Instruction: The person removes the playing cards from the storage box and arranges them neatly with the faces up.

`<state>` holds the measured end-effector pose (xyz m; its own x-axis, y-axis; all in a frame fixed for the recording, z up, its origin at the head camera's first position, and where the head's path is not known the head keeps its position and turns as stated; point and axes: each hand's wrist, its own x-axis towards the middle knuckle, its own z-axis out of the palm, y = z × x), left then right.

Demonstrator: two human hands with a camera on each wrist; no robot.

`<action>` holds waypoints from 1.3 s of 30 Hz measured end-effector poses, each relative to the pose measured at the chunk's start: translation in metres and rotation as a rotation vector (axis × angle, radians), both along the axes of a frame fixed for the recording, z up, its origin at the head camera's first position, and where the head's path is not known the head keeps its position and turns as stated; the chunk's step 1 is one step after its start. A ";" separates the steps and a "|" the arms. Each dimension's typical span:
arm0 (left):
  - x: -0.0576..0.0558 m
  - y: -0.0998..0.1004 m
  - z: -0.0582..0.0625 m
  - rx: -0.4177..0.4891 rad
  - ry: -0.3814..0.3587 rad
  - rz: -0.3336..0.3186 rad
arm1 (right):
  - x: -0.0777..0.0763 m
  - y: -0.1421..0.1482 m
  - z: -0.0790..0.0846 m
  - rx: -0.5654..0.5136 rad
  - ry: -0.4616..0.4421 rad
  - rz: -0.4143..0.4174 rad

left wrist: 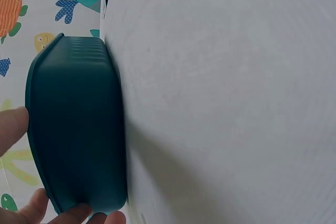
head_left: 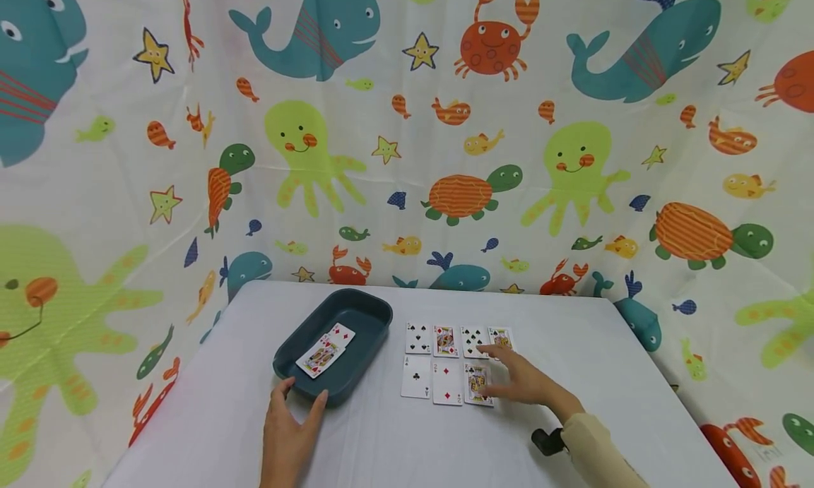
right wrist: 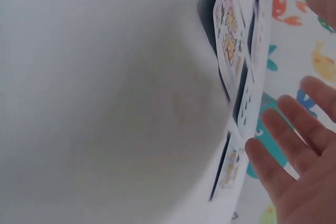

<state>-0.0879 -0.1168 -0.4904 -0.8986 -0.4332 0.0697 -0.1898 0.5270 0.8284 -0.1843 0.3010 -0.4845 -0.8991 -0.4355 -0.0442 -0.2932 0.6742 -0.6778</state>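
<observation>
A dark teal plastic tray (head_left: 372,364) stands at an angle on the table, with a few overlapping playing cards (head_left: 321,355) inside, a face card on top. My left hand (head_left: 290,431) holds the tray's near end, thumb and fingers spread around its corner at the rim. To the right of the tray, face-up cards lie in two rows. My right hand (head_left: 524,378) hovers over the right end of these rows with its fingers extended and nothing in them. Its thumb overlaps the near face card (head_left: 475,382); its fingertips overlap a black spot card (head_left: 473,338).
A two of diamonds (head_left: 448,383) and a club card (head_left: 416,376) lie left in the near row. Behind them are another black spot card (head_left: 417,338) and a red face card (head_left: 446,341). A curtain (head_left: 356,227) printed with sea animals hangs behind the white table (head_left: 381,445).
</observation>
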 end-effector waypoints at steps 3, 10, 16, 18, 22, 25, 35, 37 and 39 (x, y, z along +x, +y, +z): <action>0.001 0.000 0.000 0.001 0.000 0.002 | 0.003 0.000 -0.008 -0.100 0.058 -0.049; 0.004 0.002 -0.001 0.006 0.002 0.009 | 0.013 -0.008 -0.021 -0.312 0.146 -0.174; 0.006 0.003 -0.002 0.001 0.010 0.019 | 0.018 -0.018 -0.024 -0.429 0.146 -0.339; 0.007 0.004 -0.002 0.003 0.005 0.022 | 0.019 -0.021 -0.023 -0.477 0.133 -0.385; 0.007 0.004 -0.002 0.009 0.004 0.024 | 0.023 -0.030 -0.021 -0.579 0.085 -0.425; 0.008 0.005 -0.002 0.011 0.006 0.022 | 0.026 -0.039 -0.019 -0.627 0.062 -0.433; 0.010 0.006 -0.005 0.009 0.004 0.031 | 0.030 -0.077 -0.010 -0.737 0.002 -0.415; 0.010 0.006 -0.005 0.012 -0.004 0.030 | 0.029 -0.086 -0.007 -0.770 -0.017 -0.409; 0.011 0.006 -0.005 0.014 -0.012 0.028 | 0.028 -0.094 -0.005 -0.797 -0.029 -0.402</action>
